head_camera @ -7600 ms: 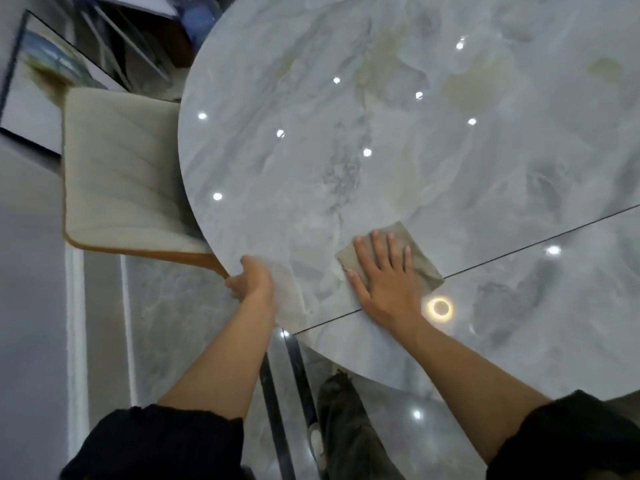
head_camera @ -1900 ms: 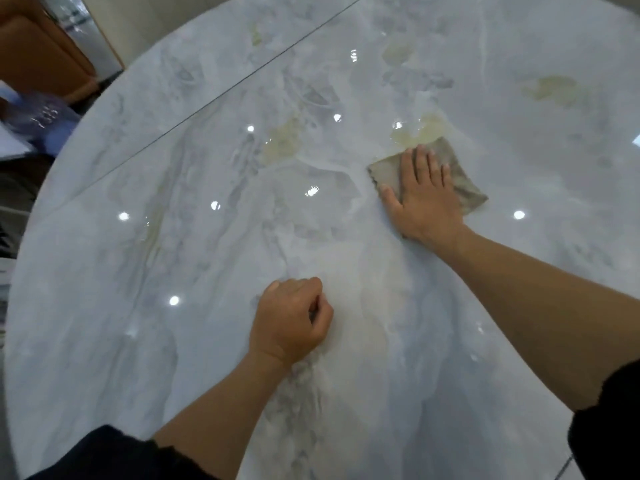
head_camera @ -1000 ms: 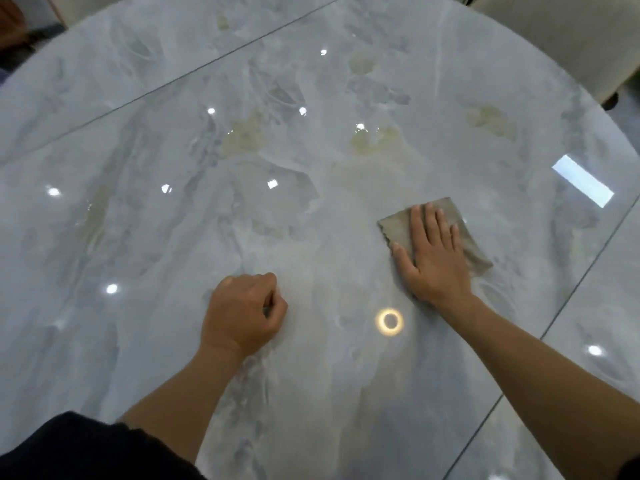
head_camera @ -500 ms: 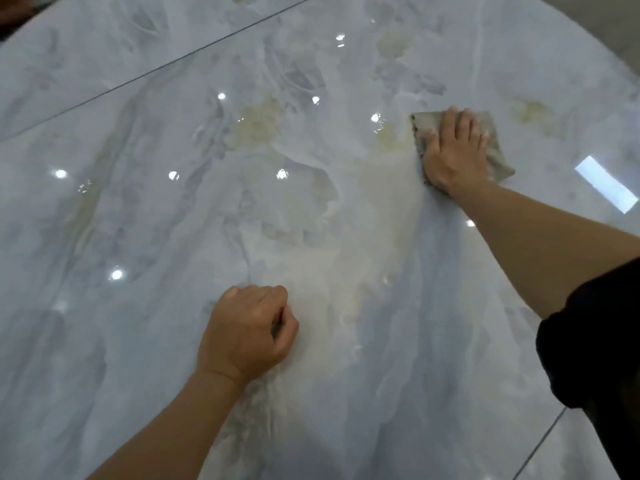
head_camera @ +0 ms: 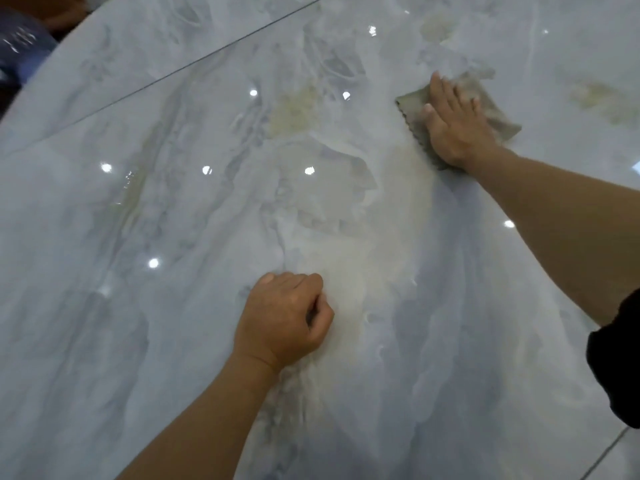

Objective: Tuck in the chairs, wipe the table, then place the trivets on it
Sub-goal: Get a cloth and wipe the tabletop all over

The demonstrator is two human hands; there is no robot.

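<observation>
Clearly the wiping stage is under way on the marble surface [head_camera: 156, 220]. Near the middle, the left hand [head_camera: 284, 317] rests on it as a fist, fingers curled together around nothing. Farther right, the right hand [head_camera: 453, 128] lies flat, fingers straight and slightly apart, pressing a grey-brown cloth [head_camera: 502, 121] onto the surface. Yellowish patches on the far part may be stains or veining. No chairs or trivets are in view, so placing the trivets is likely left to do.

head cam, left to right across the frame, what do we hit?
Blue object → left hand, fisted → right hand, flat on the cloth → black sleeve.
</observation>
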